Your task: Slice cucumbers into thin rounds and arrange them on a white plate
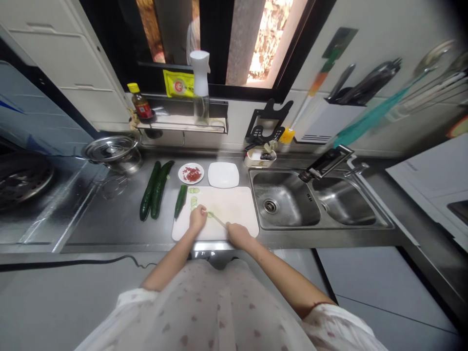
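Right grip round knife; white dish holds red bits.

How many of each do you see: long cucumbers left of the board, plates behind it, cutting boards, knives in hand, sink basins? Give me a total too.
Long cucumbers: 2
Plates: 2
Cutting board: 1
Knife in the right hand: 1
Sink basins: 2
Total: 8

A kitchen, shown by its double sink, steel pot and white chopping board.
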The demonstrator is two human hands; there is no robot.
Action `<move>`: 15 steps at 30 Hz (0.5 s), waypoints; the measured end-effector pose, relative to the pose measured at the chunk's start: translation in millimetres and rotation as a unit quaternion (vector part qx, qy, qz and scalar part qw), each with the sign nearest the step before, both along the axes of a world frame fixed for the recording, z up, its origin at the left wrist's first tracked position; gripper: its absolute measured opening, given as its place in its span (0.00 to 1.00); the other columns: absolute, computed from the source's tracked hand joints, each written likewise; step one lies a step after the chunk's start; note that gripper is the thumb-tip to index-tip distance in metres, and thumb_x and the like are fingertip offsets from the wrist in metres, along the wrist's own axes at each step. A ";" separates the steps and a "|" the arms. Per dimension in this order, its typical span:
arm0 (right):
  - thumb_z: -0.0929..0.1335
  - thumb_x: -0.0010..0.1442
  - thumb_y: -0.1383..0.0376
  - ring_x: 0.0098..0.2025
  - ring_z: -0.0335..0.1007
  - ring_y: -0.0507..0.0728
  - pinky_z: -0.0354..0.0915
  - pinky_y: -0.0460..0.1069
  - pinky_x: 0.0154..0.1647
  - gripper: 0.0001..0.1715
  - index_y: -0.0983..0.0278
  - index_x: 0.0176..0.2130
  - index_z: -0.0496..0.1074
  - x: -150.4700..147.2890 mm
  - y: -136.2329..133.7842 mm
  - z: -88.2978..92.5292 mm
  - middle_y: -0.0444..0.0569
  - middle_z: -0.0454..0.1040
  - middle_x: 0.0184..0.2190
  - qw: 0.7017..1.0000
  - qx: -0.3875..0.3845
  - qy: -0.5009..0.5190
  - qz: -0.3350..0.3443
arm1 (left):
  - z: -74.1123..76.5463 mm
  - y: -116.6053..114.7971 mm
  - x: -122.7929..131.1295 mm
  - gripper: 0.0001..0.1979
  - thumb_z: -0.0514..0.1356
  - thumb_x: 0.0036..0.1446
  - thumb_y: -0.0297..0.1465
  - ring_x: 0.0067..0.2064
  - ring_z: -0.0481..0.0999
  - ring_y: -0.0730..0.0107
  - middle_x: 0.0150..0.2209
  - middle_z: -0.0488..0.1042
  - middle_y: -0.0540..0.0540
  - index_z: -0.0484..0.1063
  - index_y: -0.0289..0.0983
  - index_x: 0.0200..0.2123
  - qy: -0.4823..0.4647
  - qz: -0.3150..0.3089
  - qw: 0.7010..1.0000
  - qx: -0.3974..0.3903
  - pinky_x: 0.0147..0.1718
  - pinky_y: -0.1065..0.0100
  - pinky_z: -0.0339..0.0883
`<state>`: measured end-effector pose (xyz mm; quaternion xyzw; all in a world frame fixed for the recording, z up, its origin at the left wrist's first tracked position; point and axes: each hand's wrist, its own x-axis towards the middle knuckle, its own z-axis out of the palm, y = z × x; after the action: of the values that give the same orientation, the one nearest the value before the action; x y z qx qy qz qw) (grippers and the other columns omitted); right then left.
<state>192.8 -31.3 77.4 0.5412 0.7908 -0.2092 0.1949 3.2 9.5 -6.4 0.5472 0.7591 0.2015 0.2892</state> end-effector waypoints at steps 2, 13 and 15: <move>0.58 0.64 0.72 0.44 0.74 0.60 0.65 0.50 0.39 0.15 0.67 0.48 0.67 1.9 -0.5 -1.7 0.59 0.75 0.40 1.000 -0.001 -0.001 -0.002 | 0.5 0.0 0.0 0.09 0.58 0.54 0.24 0.34 0.74 0.67 0.31 0.76 0.47 0.74 0.37 0.38 -0.001 0.002 1.000 0.002 0.35 0.71 0.62; 0.58 0.63 0.71 0.44 0.74 0.61 0.65 0.51 0.38 0.17 0.66 0.48 0.67 19.7 -11.6 -9.6 0.60 0.76 0.40 1.000 -0.017 -0.011 -0.014 | -2.7 0.6 -1.2 0.09 0.58 0.54 0.24 0.34 0.74 0.67 0.32 0.76 0.46 0.74 0.37 0.38 0.000 -0.001 1.000 0.001 0.35 0.71 0.62; 0.58 0.63 0.71 0.43 0.74 0.61 0.64 0.50 0.38 0.17 0.66 0.49 0.67 20.1 -12.5 -7.7 0.59 0.76 0.40 1.000 -0.019 -0.011 -0.016 | -2.7 0.5 -1.0 0.09 0.57 0.54 0.24 0.34 0.74 0.68 0.32 0.76 0.47 0.74 0.37 0.39 0.000 0.000 1.000 0.002 0.35 0.71 0.62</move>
<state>212.9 -43.8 69.7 0.5518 0.7759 -0.2217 0.2105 2.3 9.9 -9.1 0.5479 0.7588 0.2028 0.2880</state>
